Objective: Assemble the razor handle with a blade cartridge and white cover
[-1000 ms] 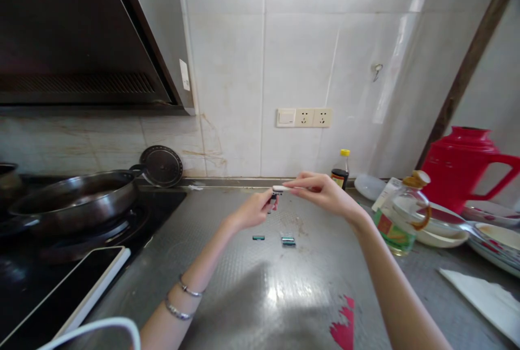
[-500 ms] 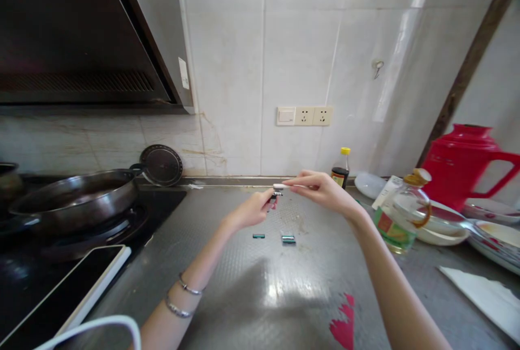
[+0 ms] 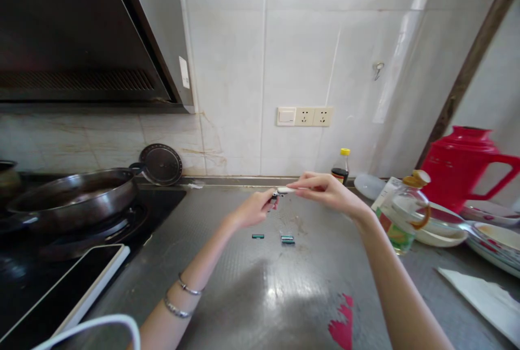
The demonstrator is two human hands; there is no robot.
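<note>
Over the back of the grey metal counter (image 3: 244,306), my left hand (image 3: 254,208) is closed on a small black and silver object (image 3: 275,195), too small to name. My right hand (image 3: 320,190) pinches a small white piece (image 3: 285,190), whose left end meets or nearly meets the dark object. Below the hands, a small green piece (image 3: 258,236) lies on the counter. To its right are green and silver pieces (image 3: 287,239), side by side.
A pan (image 3: 77,198) stands on the black stove at left, near a phone (image 3: 65,296) and white cable (image 3: 101,319). At right are an oil bottle (image 3: 402,214), a red jug (image 3: 463,168), bowls and a white sheet (image 3: 483,298). A sauce bottle (image 3: 340,168) stands behind.
The white piece in my right hand has tilted and come down slightly, closer to the dark object. My left hand has barely moved.
</note>
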